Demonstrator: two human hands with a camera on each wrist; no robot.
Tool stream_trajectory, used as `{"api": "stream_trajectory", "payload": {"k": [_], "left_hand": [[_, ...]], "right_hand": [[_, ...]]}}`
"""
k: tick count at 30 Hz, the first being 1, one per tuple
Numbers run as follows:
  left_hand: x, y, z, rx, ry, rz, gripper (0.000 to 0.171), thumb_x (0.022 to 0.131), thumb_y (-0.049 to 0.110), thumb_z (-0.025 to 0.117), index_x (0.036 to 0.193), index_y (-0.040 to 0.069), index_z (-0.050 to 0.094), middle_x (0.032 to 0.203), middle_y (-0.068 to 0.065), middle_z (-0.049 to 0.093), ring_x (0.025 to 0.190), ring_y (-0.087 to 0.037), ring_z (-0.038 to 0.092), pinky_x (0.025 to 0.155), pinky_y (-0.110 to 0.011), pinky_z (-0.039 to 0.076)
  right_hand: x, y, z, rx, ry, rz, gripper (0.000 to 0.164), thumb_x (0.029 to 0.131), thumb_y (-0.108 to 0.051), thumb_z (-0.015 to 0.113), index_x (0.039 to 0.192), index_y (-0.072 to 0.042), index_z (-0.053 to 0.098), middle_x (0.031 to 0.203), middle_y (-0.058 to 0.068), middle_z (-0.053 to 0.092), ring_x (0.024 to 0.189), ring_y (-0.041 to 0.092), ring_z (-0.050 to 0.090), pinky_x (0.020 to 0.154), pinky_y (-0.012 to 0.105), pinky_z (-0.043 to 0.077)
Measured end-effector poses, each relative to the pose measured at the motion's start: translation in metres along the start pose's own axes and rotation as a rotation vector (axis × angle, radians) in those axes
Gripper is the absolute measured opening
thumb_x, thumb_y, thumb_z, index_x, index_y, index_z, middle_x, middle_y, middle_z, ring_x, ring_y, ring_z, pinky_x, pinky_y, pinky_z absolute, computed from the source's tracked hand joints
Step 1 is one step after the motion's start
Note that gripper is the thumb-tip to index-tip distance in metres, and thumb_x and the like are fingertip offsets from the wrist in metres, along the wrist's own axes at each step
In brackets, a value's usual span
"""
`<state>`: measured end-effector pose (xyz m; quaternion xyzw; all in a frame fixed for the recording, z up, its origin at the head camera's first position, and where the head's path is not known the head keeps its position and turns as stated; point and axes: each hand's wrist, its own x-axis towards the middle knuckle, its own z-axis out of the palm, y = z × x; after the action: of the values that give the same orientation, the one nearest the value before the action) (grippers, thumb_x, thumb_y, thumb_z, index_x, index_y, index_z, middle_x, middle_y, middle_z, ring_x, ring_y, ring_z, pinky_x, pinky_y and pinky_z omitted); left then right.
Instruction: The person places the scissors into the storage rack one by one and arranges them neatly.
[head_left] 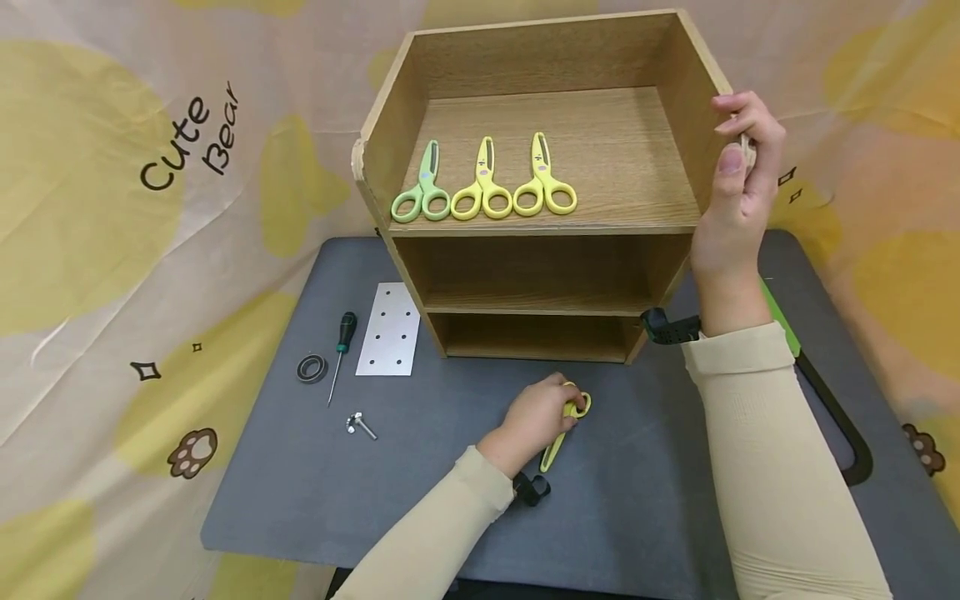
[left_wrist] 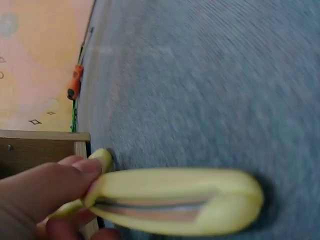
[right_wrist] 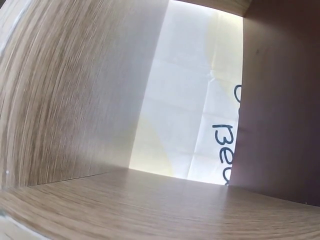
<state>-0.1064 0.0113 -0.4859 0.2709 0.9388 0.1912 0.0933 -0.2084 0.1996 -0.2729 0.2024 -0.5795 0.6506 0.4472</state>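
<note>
My left hand (head_left: pixel 531 421) holds yellow scissors (head_left: pixel 553 450) by the handle end, low over the grey table. In the left wrist view, the thumb and fingers pinch these scissors (left_wrist: pixel 180 200), and their covered blades lie closed, pointing away from the hand. My right hand (head_left: pixel 738 175) grips the upper right side edge of a wooden shelf unit (head_left: pixel 555 158), fingers curled round it. On the unit's top shelf lie green scissors (head_left: pixel 427 183) and two yellow scissors (head_left: pixel 483 183), side by side. The right wrist view shows the inside of a wooden compartment (right_wrist: pixel 150 200).
Left on the table (head_left: pixel 450 517) are a black ring-shaped roll (head_left: pixel 311 367), a screwdriver (head_left: pixel 345 333), a white sheet with holes (head_left: pixel 388 329) and some screws (head_left: pixel 362 424). A green and black framed tool (head_left: pixel 836 408) lies at the right. A patterned cloth (head_left: pixel 97 208) hangs behind.
</note>
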Motion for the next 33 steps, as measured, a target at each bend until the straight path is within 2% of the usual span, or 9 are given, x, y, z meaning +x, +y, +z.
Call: {"api": "stream_trajectory", "payload": {"k": [5, 9, 14, 17, 20, 23, 27, 30, 33], "left_hand": [[-0.002, 0.003, 0.000, 0.022, 0.009, -0.003, 0.032, 0.090, 0.013, 0.084, 0.120, 0.025, 0.078, 0.112, 0.001, 0.075, 0.092, -0.016, 0.070, 0.075, -0.027, 0.054], [-0.007, 0.011, -0.009, 0.016, 0.084, 0.022, 0.035, 0.092, 0.012, 0.083, 0.123, 0.027, 0.077, 0.113, 0.005, 0.075, 0.095, -0.015, 0.072, 0.075, -0.026, 0.055], [-0.017, 0.029, -0.038, -0.063, 0.207, 0.077, 0.033, 0.092, 0.018, 0.084, 0.122, 0.028, 0.077, 0.108, 0.010, 0.074, 0.087, -0.007, 0.070, 0.070, -0.020, 0.052], [-0.026, 0.039, -0.060, -0.168, 0.271, 0.103, 0.032, 0.091, 0.018, 0.084, 0.122, 0.026, 0.078, 0.099, 0.009, 0.071, 0.075, -0.001, 0.063, 0.064, -0.014, 0.046], [-0.033, 0.046, -0.081, -0.243, 0.382, 0.173, 0.039, 0.090, 0.014, 0.085, 0.128, 0.023, 0.076, 0.090, 0.008, 0.067, 0.069, -0.001, 0.054, 0.062, -0.012, 0.041], [-0.038, 0.048, -0.099, -0.191, 0.533, 0.268, 0.051, 0.090, 0.012, 0.085, 0.137, 0.023, 0.072, 0.083, 0.005, 0.061, 0.067, -0.005, 0.049, 0.060, -0.014, 0.038], [-0.044, 0.050, -0.116, -0.028, 0.697, 0.355, 0.058, 0.090, 0.015, 0.086, 0.143, 0.025, 0.067, 0.085, 0.005, 0.065, 0.069, -0.007, 0.052, 0.061, -0.015, 0.039], [-0.046, 0.054, -0.128, 0.033, 0.780, 0.409, 0.049, 0.091, 0.016, 0.085, 0.137, 0.025, 0.072, 0.089, 0.007, 0.072, 0.076, -0.008, 0.057, 0.066, -0.015, 0.043], [-0.047, 0.060, -0.142, 0.037, 0.872, 0.483, 0.031, 0.094, 0.016, 0.082, 0.123, 0.024, 0.079, 0.090, 0.009, 0.075, 0.081, -0.010, 0.060, 0.071, -0.015, 0.046]], "right_hand": [[-0.001, 0.000, 0.001, 0.007, -0.002, -0.002, 0.014, 0.098, -0.006, 0.042, 0.099, -0.003, 0.055, 0.123, 0.010, 0.059, 0.130, 0.032, 0.047, 0.115, 0.033, 0.030], [0.001, -0.002, 0.002, 0.004, -0.002, -0.004, 0.014, 0.098, -0.005, 0.041, 0.099, -0.003, 0.054, 0.122, 0.010, 0.059, 0.130, 0.032, 0.047, 0.115, 0.033, 0.030], [0.003, -0.004, 0.004, 0.007, 0.009, -0.006, 0.013, 0.098, -0.004, 0.041, 0.097, -0.003, 0.054, 0.121, 0.011, 0.058, 0.128, 0.032, 0.048, 0.115, 0.032, 0.031], [0.003, -0.004, 0.004, 0.010, 0.004, -0.008, 0.014, 0.098, -0.004, 0.040, 0.098, -0.002, 0.054, 0.121, 0.011, 0.058, 0.128, 0.032, 0.048, 0.114, 0.032, 0.031], [0.003, -0.003, 0.004, 0.010, 0.001, -0.009, 0.013, 0.098, -0.005, 0.041, 0.098, -0.002, 0.054, 0.121, 0.011, 0.058, 0.128, 0.032, 0.047, 0.115, 0.032, 0.030], [0.003, -0.002, 0.002, 0.009, 0.004, -0.010, 0.013, 0.098, -0.005, 0.042, 0.098, -0.002, 0.054, 0.121, 0.010, 0.058, 0.129, 0.032, 0.047, 0.115, 0.032, 0.030], [0.001, 0.001, 0.000, -0.008, 0.001, -0.008, 0.015, 0.098, -0.005, 0.041, 0.099, -0.002, 0.055, 0.121, 0.009, 0.060, 0.130, 0.031, 0.047, 0.115, 0.032, 0.030], [0.000, 0.002, -0.002, -0.024, -0.003, -0.007, 0.016, 0.098, -0.005, 0.039, 0.100, -0.002, 0.055, 0.122, 0.009, 0.060, 0.131, 0.031, 0.047, 0.115, 0.032, 0.030], [0.000, 0.002, -0.002, -0.017, -0.002, -0.010, 0.016, 0.098, -0.005, 0.040, 0.100, -0.001, 0.055, 0.122, 0.009, 0.060, 0.131, 0.032, 0.047, 0.115, 0.033, 0.030]]}}
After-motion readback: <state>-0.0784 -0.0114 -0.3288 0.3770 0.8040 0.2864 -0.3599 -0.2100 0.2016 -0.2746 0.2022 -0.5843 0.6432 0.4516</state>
